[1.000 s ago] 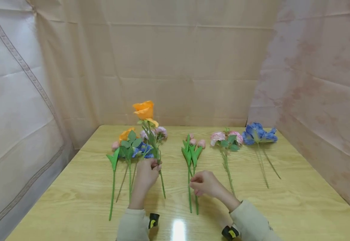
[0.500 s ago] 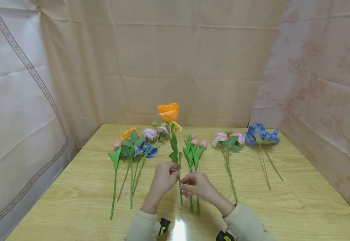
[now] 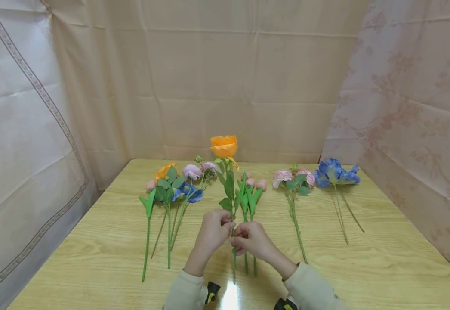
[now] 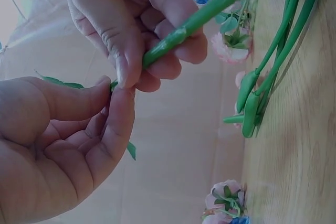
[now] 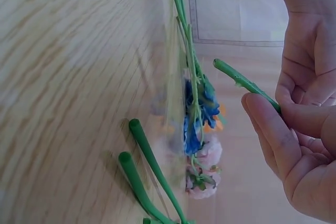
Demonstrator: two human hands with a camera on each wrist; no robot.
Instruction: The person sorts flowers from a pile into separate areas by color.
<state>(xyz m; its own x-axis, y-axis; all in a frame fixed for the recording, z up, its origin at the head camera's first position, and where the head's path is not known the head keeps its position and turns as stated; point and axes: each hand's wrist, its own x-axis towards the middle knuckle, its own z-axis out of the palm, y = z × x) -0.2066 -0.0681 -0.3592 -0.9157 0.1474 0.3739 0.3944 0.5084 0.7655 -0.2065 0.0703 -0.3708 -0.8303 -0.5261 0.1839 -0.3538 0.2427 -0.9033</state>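
Observation:
An orange rose (image 3: 224, 147) with green leaves stands nearly upright above the table, held by its stem. My left hand (image 3: 213, 230) pinches that stem just under the leaves. Right below it, the thumb and fingers of my right hand (image 3: 254, 241) pinch the same stem, whose cut end (image 5: 226, 66) sticks out free in the right wrist view. The two hands touch or nearly touch in the left wrist view. Close behind my right hand, pink tulips (image 3: 253, 183) with green leaves lie on the table.
To the left lie another orange rose (image 3: 165, 171), a pink tulip (image 3: 150, 186), blue flowers (image 3: 188, 192) and a lilac-pink stem (image 3: 192, 172). Pink flowers (image 3: 282, 177) and blue flowers (image 3: 333, 172) lie to the right. Cloth (image 3: 225, 86) hangs behind the wooden table (image 3: 93, 258).
My left hand has carried the orange rose rightward from above the left flowers to the middle. My right hand has moved slightly left and taken hold of its stem.

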